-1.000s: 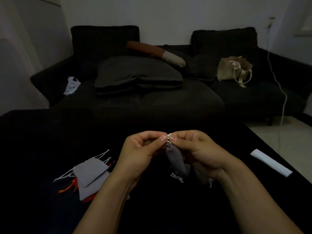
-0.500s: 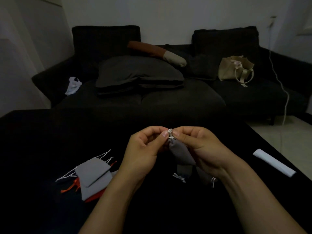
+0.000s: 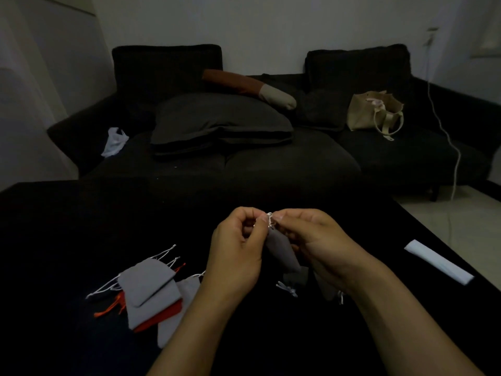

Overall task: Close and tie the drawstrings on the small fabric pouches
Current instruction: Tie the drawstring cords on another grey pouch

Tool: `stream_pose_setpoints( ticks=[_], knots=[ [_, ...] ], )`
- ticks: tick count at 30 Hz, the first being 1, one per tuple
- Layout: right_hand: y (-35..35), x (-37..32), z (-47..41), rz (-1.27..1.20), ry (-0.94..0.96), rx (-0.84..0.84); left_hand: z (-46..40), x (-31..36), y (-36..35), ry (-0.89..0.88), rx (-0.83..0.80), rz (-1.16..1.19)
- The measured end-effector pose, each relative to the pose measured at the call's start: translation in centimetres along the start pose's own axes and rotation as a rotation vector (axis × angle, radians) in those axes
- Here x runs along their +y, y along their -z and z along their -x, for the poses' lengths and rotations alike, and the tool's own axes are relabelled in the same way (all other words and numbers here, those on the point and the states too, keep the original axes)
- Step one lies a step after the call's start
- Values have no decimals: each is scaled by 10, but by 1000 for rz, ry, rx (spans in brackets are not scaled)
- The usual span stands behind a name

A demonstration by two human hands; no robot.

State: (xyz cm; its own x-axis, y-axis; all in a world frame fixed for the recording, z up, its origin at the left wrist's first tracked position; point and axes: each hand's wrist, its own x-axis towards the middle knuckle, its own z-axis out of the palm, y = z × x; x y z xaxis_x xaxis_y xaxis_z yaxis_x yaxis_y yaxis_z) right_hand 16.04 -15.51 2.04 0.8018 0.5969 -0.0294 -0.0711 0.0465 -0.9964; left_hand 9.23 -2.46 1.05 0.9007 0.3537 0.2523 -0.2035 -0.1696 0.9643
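A small grey fabric pouch hangs between my hands above the black table. My left hand and my right hand both pinch its white drawstring at the gathered top, fingertips almost touching. Under my hands lie two grey pouches with tied white strings, one in the middle and another partly hidden by my right wrist. At the left sits a loose pile of flat grey pouches with white strings, over an orange pouch.
A white folded strip lies near the table's right edge. Beyond the table stands a dark sofa with cushions, a beige tote bag and a white plastic bag. A white cable hangs at the right.
My hands and the held pouch have barely shifted; the fingertips keep working the string at the pouch's top, and the pouch swings slightly to the right.
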Motion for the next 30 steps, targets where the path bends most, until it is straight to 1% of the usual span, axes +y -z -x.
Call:
stream_pose_setpoints(
  ticks=[5,7,12,15,19,24,30],
  knots=[
    [1,1,3,-95,-17,-27,2,4,1,-18,-10,72],
    [4,1,3,-105,-26,-49,1,4,2,15,-27,131],
    [3,0,4,-97,-71,-88,0,4,8,112,-77,190],
    [2,0,4,-27,-75,-105,0,4,10,161,-95,224],
    [3,-3,5,95,-58,-95,2,4,5,93,-61,229],
    [-5,-2,6,-14,-14,-25,4,5,1,-24,11,191],
    [-2,-4,7,-50,5,-6,6,1,-4,-20,98,129]
  ],
)
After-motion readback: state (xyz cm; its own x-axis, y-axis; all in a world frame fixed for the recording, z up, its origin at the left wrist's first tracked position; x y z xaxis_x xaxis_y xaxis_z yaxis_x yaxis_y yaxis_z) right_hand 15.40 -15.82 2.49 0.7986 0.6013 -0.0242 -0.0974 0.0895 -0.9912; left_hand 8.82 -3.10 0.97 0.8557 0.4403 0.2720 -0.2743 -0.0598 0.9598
